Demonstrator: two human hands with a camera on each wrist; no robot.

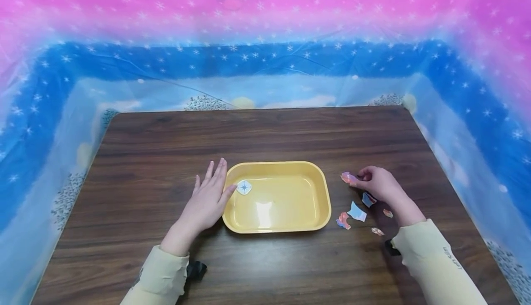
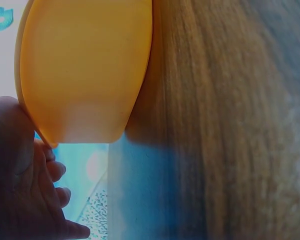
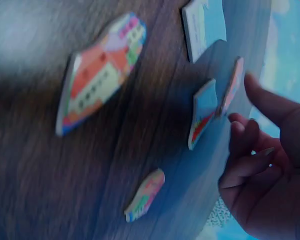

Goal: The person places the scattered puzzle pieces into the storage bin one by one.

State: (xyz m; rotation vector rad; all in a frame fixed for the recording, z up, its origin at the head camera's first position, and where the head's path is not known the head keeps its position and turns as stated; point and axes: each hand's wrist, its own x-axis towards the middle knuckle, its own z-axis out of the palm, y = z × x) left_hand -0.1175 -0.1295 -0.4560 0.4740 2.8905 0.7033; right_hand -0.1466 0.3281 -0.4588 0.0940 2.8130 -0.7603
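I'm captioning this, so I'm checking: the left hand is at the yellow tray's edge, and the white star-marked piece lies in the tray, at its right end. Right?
One slip: the head view shows the white star-marked piece at the left end of the yellow tray, beside the left hand. The rest is right.

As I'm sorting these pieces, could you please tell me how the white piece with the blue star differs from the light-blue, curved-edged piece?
The white star piece has a rounded outline; the light-blue piece has pointed corners. The white star piece lies inside the glossy yellow tray; the light-blue piece lies on the brown wooden table. Both are small and flat.
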